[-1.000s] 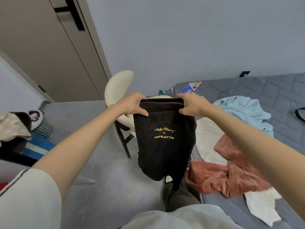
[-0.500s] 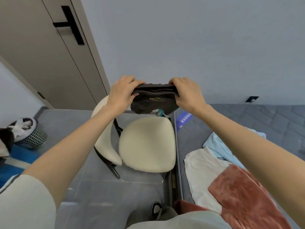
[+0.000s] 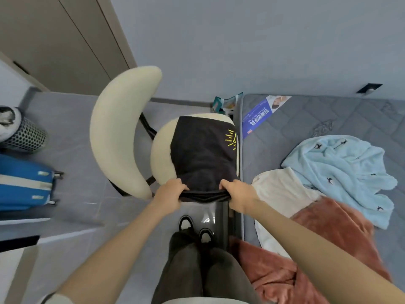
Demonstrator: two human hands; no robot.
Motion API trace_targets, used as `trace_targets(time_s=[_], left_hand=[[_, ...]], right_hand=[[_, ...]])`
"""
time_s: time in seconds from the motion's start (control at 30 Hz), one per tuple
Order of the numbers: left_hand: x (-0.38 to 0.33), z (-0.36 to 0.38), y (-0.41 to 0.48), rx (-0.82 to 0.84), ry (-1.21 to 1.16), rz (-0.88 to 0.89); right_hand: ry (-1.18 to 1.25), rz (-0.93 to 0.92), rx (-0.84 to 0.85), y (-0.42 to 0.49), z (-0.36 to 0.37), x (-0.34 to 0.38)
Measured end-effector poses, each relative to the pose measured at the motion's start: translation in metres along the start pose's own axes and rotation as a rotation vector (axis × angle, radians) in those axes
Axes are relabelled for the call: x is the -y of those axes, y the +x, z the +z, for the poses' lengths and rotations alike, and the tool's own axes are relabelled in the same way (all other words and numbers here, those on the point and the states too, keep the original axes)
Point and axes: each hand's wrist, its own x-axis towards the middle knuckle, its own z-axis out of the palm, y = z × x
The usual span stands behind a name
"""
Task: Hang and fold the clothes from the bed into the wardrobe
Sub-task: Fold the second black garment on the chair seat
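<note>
A black garment (image 3: 202,154) with a yellow print lies spread over the seat of a cream chair (image 3: 119,128). My left hand (image 3: 169,197) grips its near edge on the left, and my right hand (image 3: 237,195) grips the same edge on the right. On the grey bed (image 3: 306,115) to the right lie a light blue garment (image 3: 341,172), a white garment (image 3: 282,191) and a rust-coloured garment (image 3: 328,242). Closed wardrobe doors (image 3: 61,40) stand at the top left.
A blue suitcase (image 3: 24,183) and a mesh bin (image 3: 24,134) stand on the floor at the left. A blue leaflet (image 3: 260,115) lies on the bed's far corner. My legs and shoes (image 3: 195,227) are between chair and bed.
I held the black garment up in the air, bunched between both hands; now it is lowered and laid flat over the chair seat. The view has tilted downward.
</note>
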Motion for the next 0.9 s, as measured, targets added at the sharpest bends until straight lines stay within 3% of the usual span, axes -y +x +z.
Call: trace_targets(time_s=[0.17,0.3,0.37,0.43,0.5,0.57,0.63,0.7,0.77,0.9], left_hand=[[0.01,0.04,0.013,0.202,-0.131,-0.086],[0.026,0.054,0.04,0.079,-0.326,-0.203],[0.029,0.06,0.057,-0.068,-0.425,-0.258],[0.031,0.067,0.075,-0.248,-0.511,-0.315],[0.034,0.078,0.091,-0.447,-0.482,-0.351],[0.037,0.093,0.102,-0.53,-0.279,-0.262],[0.037,0.119,0.105,-0.398,-0.093,-0.084],[0.035,0.15,0.104,-0.192,0.048,0.001],[0.037,0.18,0.102,-0.076,0.121,-0.042],[0.048,0.216,0.101,-0.054,0.245,-0.129]], right_hand=[[0.189,0.062,0.229,0.015,0.046,-0.014],[0.374,0.13,0.234,0.044,0.056,-0.029],[0.485,0.167,0.142,0.063,0.056,-0.036],[0.513,0.213,-0.055,0.081,0.058,-0.041],[0.354,0.236,-0.271,0.093,0.066,-0.043],[0.134,0.16,-0.357,0.101,0.078,-0.04],[0.001,-0.026,-0.265,0.103,0.098,-0.037],[-0.096,-0.132,-0.07,0.103,0.124,-0.036],[-0.171,-0.117,0.071,0.103,0.149,-0.043],[-0.255,-0.093,0.077,0.107,0.183,-0.055]])
